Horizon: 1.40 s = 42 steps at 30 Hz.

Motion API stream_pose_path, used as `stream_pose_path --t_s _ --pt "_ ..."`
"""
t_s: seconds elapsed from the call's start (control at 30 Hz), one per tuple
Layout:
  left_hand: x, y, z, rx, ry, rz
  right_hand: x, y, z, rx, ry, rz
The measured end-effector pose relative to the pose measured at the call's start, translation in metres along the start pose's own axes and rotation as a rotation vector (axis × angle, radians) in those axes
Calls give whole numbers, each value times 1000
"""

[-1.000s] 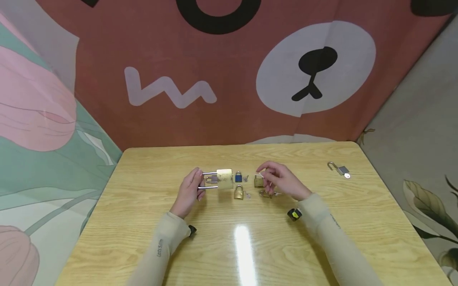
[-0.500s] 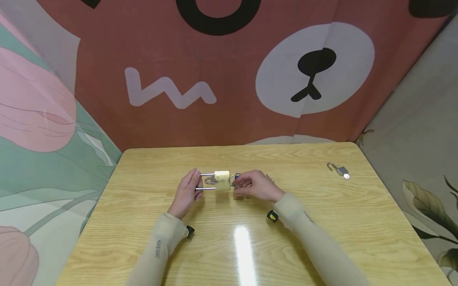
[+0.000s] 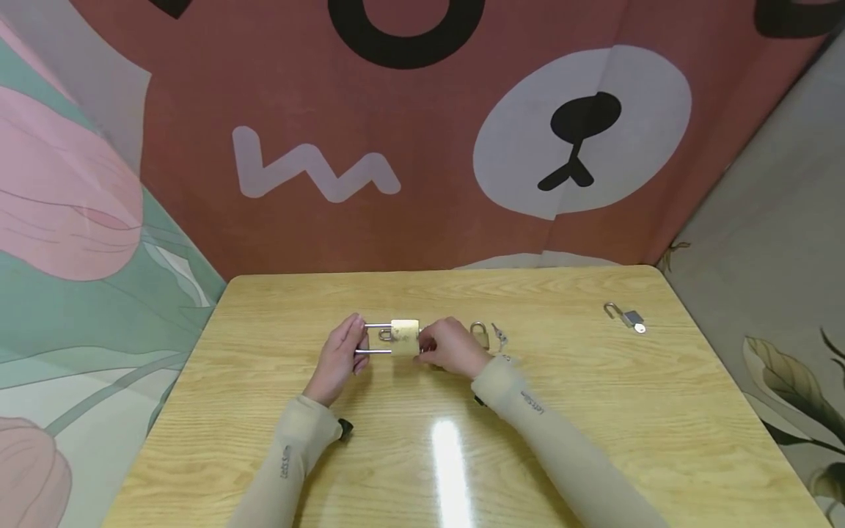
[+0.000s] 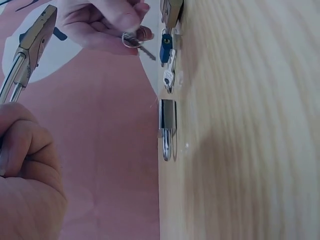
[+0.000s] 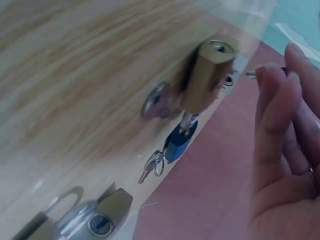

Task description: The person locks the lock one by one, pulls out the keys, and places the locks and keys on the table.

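Note:
My left hand (image 3: 335, 359) grips the long steel shackle of a large brass padlock (image 3: 405, 339), held sideways above the table. Beside the padlock's end, my right hand (image 3: 455, 348) pinches a key. The left wrist view shows that key (image 4: 146, 52) below the fingers, with a ring by the thumb. In the right wrist view the key's tip (image 5: 251, 74) sticks out past the fingertips. Whether it touches the large padlock is hidden in the head view. On the table near the hands are a small brass padlock (image 5: 209, 75), a blue padlock (image 5: 180, 142) and a small silver padlock (image 4: 167, 120).
Another brass padlock (image 3: 480, 336) lies right of my right hand, with keys (image 3: 499, 336) beside it. A grey padlock (image 3: 632, 319) with its shackle open lies far right on the wooden table (image 3: 561, 411). A printed cloth (image 3: 330, 235) hangs behind the table.
My right hand has moved left with the key, from above the right-hand padlocks to the large padlock's end. The left hand and large padlock have shifted slightly left.

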<state>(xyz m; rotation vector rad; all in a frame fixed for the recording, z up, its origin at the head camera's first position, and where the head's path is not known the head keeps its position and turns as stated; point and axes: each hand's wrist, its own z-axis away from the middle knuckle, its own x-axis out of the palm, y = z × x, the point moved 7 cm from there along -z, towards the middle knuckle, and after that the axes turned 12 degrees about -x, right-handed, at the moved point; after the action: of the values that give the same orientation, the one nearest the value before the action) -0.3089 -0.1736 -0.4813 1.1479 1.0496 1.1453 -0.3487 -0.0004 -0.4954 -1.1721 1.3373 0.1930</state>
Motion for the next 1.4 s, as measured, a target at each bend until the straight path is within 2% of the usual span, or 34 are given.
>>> stream_pose_path --t_s 0.27,0.47,0.57,0.73,0.87,1.0,1.13,1.23,1.33,1.4 --pt "3 13 11 -2 -11 -18 3 4 2 -3 7 12" --pt "0 10 10 1 -13 -26 -13 2 6 -17 41 -44" --pt "-4 2 5 -9 0 -13 -23 -7 6 -73 63 -115" --pt "-10 -9 -2 5 15 12 -32 -32 6 -239 93 -200" --pt "-10 -9 -2 31 11 18 -34 -47 6 -335 155 -104" --pt "-12 -12 -1 8 10 -20 -31 -53 5 -351 168 91" --pt "-18 -22 -1 -75 12 -119 -21 -51 3 -331 84 227" --pt "-26 -31 0 -143 33 -257 -9 -47 1 -301 5 244" --pt "-32 -38 2 -181 46 -405 1 -42 0 -258 -64 244" --pt "-34 -41 2 -196 42 -470 6 -40 -1 -233 -95 242"
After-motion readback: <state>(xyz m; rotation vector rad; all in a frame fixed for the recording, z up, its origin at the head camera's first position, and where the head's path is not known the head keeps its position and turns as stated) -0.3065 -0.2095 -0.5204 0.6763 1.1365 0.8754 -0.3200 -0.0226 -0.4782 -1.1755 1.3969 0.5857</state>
